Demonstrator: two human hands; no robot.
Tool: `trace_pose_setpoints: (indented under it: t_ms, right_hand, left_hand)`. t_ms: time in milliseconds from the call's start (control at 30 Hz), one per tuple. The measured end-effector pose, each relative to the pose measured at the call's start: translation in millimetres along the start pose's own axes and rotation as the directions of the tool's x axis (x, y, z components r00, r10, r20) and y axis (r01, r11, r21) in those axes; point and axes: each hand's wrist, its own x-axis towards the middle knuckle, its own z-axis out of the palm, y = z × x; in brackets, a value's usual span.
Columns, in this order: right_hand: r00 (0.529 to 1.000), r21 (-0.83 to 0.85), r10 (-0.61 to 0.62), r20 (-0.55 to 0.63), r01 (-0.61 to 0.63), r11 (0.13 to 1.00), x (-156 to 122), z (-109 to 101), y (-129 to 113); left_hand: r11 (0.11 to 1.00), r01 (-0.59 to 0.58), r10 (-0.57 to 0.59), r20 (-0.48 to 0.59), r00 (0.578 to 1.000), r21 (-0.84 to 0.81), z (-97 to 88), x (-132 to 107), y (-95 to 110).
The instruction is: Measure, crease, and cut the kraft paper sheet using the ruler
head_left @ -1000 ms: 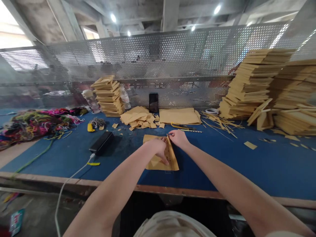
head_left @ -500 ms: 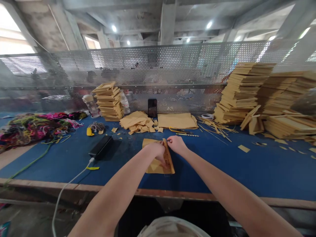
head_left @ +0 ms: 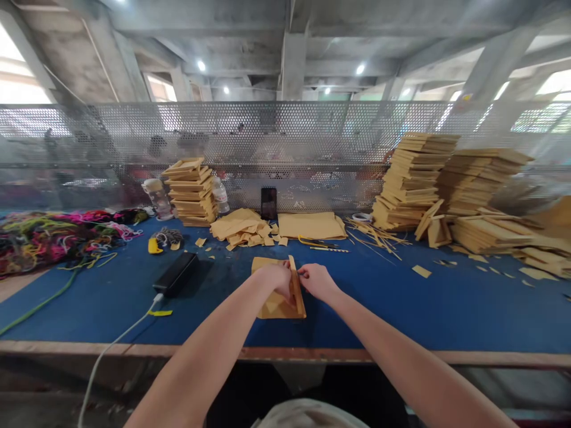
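Note:
A flat brown paper piece (head_left: 273, 306) lies on the blue table (head_left: 423, 309) right in front of me, with a folded strip standing up along its right edge. My left hand (head_left: 277, 279) rests on the paper with fingers curled against that strip. My right hand (head_left: 317, 279) sits just right of the strip, fingers pinched on its edge. Both hands nearly touch across the fold.
Tall stacks of brown paper pieces (head_left: 413, 181) stand at the back right, a smaller stack (head_left: 190, 190) back left. Loose paper scraps (head_left: 241, 226), a phone (head_left: 268, 203), a black box with a white cable (head_left: 176, 274), coloured cords (head_left: 53, 235) and a perforated metal screen (head_left: 285, 142) surround the work spot.
The view has tilted up, so the table sits lower in frame. My right hand has slid down the folded strip toward me, from its far end to its middle. The left hand stays on the paper.

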Motion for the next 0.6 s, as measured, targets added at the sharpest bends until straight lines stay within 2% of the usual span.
trace_pose_setpoints:
  t_ms: [267, 467, 600]
  right_hand:
    - [0.997, 0.113, -0.007, -0.07, 0.015, 0.994, -27, 12, 7]
    - [0.995, 0.152, -0.019, -0.101, 0.034, 0.988, -50, 21, 10]
    - [0.99, 0.121, -0.035, -0.139, 0.052, 0.991, -49, 23, 9]
  left_hand:
    - [0.998, -0.033, 0.029, 0.076, 0.997, 0.053, -7.7, -6, 5]
    - [0.999, -0.004, 0.002, 0.053, 0.999, 0.039, -7.4, -7, 7]
    - [1.0, 0.001, -0.001, 0.029, 1.0, 0.021, -2.2, -2, 4]
